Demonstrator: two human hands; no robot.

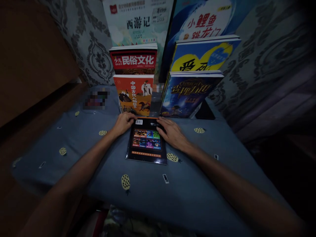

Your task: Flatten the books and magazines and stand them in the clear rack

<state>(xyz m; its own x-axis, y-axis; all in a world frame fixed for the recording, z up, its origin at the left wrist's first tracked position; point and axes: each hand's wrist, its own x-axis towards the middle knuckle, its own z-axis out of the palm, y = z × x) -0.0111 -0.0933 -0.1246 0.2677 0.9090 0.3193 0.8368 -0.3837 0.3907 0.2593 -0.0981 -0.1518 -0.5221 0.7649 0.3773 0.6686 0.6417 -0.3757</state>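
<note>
A black-backed book point(146, 158) lies flat on the cloth-covered table, its back cover up, with a barcode near the far edge and rows of small coloured pictures. My left hand point(125, 123) is at its far left corner, fingers curled in on the edge. Across from it, my right hand point(172, 132) rests on the far right corner, fingers stretched out and thumb apart on the cover. Just beyond the book stand an orange book point(134, 93) and a blue book point(189, 93), upright in a rack; their lower edges are close to my fingertips.
Behind these stand a red book point(133, 61), a blue and yellow book point(204, 54) and taller books, one pale green point(138, 24). A blurred-out item point(95, 98) lies at the back left. Grey patterned tablecloth point(148, 197) covers the table; a patterned curtain point(266, 62) hangs behind.
</note>
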